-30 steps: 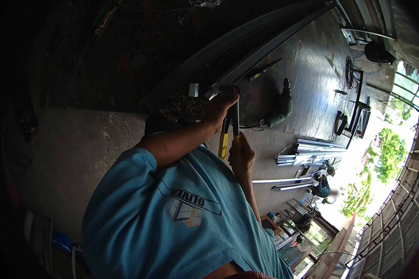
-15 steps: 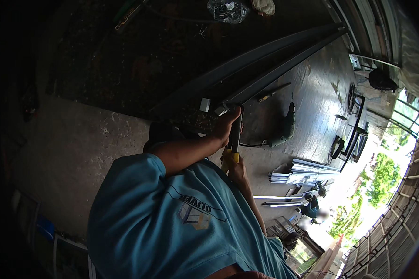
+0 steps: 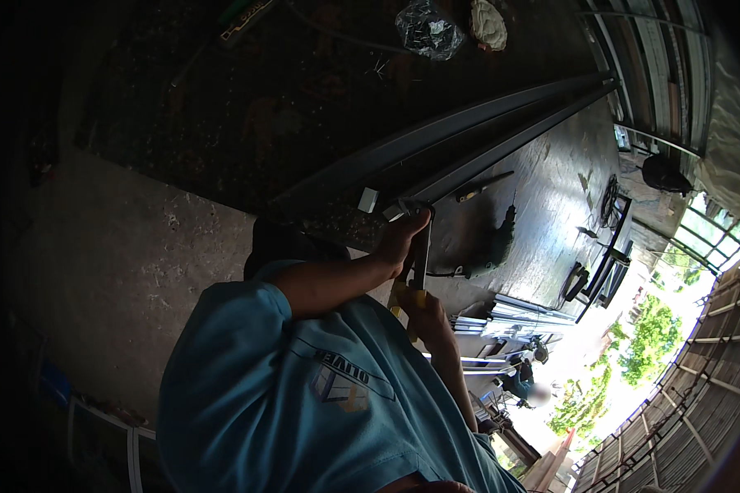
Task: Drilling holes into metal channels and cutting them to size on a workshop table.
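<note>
My left hand (image 3: 401,240) is closed around the dark upper part of a long tool (image 3: 422,259), at the near end of a dark metal channel (image 3: 501,140). Lower down, my right hand (image 3: 429,316) grips the tool at its yellow handle parts (image 3: 399,294), close to my shirt. The tool's exact kind is hard to make out, and its tip is hidden by my left hand. A small pale metal piece (image 3: 368,200) lies beside the channel's end.
On the dark table (image 3: 222,148) lie a slim tool (image 3: 483,187), a green drill (image 3: 497,246), a clear plastic bag of small metal pieces (image 3: 429,31) and a crumpled pale bag (image 3: 488,25). Metal bars (image 3: 518,316) and another person (image 3: 520,382) are beyond, at right.
My view has shifted slightly, so the table things appear lower. My right hand sits a little lower, and the tool's yellow parts look more spread. Both hands keep their hold.
</note>
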Motion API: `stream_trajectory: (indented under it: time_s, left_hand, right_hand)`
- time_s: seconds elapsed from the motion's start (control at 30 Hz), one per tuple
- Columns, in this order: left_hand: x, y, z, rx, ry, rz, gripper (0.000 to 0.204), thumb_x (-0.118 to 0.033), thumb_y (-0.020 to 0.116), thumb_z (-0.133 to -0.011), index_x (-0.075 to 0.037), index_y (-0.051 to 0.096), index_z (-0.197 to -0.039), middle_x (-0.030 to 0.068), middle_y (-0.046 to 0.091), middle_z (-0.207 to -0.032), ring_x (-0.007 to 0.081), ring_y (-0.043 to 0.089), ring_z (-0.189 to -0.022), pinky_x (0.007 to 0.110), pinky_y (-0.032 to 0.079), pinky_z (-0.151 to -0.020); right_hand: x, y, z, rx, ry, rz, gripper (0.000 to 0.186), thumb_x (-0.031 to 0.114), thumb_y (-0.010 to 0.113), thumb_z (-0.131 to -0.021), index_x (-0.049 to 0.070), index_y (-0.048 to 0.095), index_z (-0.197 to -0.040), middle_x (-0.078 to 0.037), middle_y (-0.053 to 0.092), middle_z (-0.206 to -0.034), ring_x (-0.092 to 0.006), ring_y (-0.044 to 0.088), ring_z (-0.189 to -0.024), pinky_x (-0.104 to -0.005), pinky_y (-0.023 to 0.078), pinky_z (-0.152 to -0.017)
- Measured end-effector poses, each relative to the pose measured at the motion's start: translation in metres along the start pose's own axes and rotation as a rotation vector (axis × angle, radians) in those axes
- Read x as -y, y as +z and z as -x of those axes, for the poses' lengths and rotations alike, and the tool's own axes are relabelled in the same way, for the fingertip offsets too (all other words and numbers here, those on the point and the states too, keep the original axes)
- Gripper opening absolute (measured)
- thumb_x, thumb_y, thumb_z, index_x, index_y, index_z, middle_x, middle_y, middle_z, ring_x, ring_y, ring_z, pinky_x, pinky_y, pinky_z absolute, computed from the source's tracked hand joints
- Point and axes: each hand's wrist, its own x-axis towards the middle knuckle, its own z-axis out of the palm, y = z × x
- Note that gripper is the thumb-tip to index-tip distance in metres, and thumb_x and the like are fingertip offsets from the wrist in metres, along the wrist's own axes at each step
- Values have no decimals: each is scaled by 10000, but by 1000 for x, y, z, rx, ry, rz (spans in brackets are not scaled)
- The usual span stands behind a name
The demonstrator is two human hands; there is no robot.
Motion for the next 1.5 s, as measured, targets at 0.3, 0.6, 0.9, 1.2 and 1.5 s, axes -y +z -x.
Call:
stream_trajectory:
  time_s: [0.3, 0.6, 0.9, 1.2, 1.5]
  left_hand:
    - [-2, 11, 6, -42, -78, -59, 407, -497, 740, -829, -114, 612, -778, 21, 587, -653, 110, 562, -537, 255, 445, -496]
    - [-4, 8, 4, -4, -51, -77, 364, -460, 706, -873, -118, 613, -791, -6, 574, -666, 85, 550, -573, 251, 439, -542]
    - [5, 6, -1, 37, -54, -97, 470, -547, 718, -822, -109, 560, -879, 47, 582, -675, 145, 581, -571, 294, 494, -566]
    - [7, -2, -6, 55, 0, -157, 380, -479, 694, -873, -112, 598, -848, 8, 572, -646, 108, 561, -537, 261, 449, -509]
    - [19, 1, -12, -12, 20, -161, 376, -479, 699, -870, -110, 627, -867, -15, 571, -743, 85, 546, -661, 269, 448, -626]
  right_hand:
    - [-45, 40, -41, -167, -172, -96, 427, 216, 720, -738, -5, 581, -1076, -108, 648, -854, -208, 627, -773, -348, 503, -682]
    - [-12, 2, 8, -162, -156, 180, 418, 321, 680, -843, -9, 662, -1100, -135, 711, -896, -196, 685, -832, -340, 518, -731]
    - [-52, 48, -38, -198, -39, -160, 287, 239, 690, -760, 0, 604, -894, -74, 626, -721, -166, 582, -644, -333, 465, -583]
    - [22, -24, 35, -140, -62, 60, 324, 251, 665, -877, -25, 666, -1046, -162, 708, -876, -195, 683, -814, -353, 517, -733]
    - [-70, 36, -30, -1, -121, -639, 388, 365, 645, -886, 18, 604, -1054, -8, 604, -819, -131, 554, -712, -309, 465, -662]
